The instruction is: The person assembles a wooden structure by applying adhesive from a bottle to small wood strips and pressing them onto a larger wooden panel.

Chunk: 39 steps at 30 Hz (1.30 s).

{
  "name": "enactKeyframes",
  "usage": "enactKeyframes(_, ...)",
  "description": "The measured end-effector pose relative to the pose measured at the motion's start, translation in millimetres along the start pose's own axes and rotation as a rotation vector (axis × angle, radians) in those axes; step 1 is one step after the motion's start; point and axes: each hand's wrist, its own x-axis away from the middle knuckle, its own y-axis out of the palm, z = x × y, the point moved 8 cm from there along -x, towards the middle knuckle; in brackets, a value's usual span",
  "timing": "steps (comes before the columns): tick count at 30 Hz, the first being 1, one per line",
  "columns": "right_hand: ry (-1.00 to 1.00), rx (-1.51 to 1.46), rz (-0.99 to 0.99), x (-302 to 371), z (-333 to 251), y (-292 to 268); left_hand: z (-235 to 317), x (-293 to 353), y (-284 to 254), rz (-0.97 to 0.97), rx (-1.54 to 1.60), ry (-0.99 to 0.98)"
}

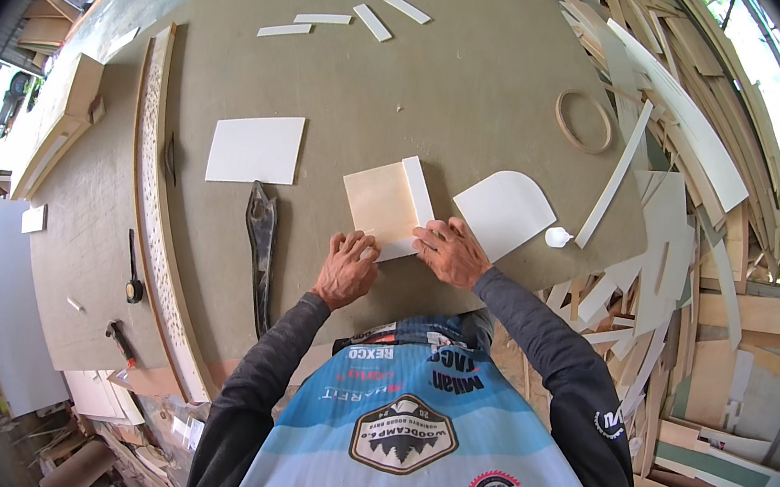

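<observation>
A small square wooden panel [379, 200] lies bare-wood side up on the brown work table [330, 92], close to my body. One white strip [418, 191] stands along its right edge. Another white strip [397, 248] runs along the near edge, under my fingers. My left hand [347, 269] is closed, its bent fingers pinching the left end of this near strip. With closed fingers my right hand [451, 252] grips the same strip at the corner where the two strips meet. Just right of it lies a white panel with a rounded end [506, 213].
Left of the work are a white rectangular panel [255, 148], a long black strip [259, 248] and a long wooden rail [148, 187]. Several white strips [372, 21] lie farther back. A thin ring [584, 121] and a small white lump [558, 237] are on the right, near piled offcuts [669, 246].
</observation>
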Motion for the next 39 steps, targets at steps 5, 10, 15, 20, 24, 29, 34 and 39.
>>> enactKeyframes(5,0.124,-0.028,0.006,3,-5,-9,2,4,6,-0.04,-0.117,-0.049)
enactKeyframes(10,0.231,-0.131,0.053,-3,0,-20,8,8,-5,-0.023,-0.11,-0.049)
enactKeyframes(15,0.922,-0.664,0.348,22,45,-15,-2,-3,-6,0.007,0.046,-0.197)
enactKeyframes(20,0.995,-0.281,0.266,27,20,19,-9,-8,-8,0.019,0.19,-0.249)
enactKeyframes(24,1.134,-0.542,0.437,32,22,30,-13,-6,-7,0.045,0.246,-0.263)
enactKeyframes(29,0.889,-0.768,0.62,-13,-18,-48,-7,-1,-2,0.086,0.606,-0.387)
enactKeyframes(34,0.731,-0.644,0.583,-27,-50,-64,1,-11,-19,0.349,0.885,-0.372)
enactKeyframes(39,0.661,-0.623,0.567,-30,-56,-58,-1,-21,-41,0.596,1.254,-0.656)
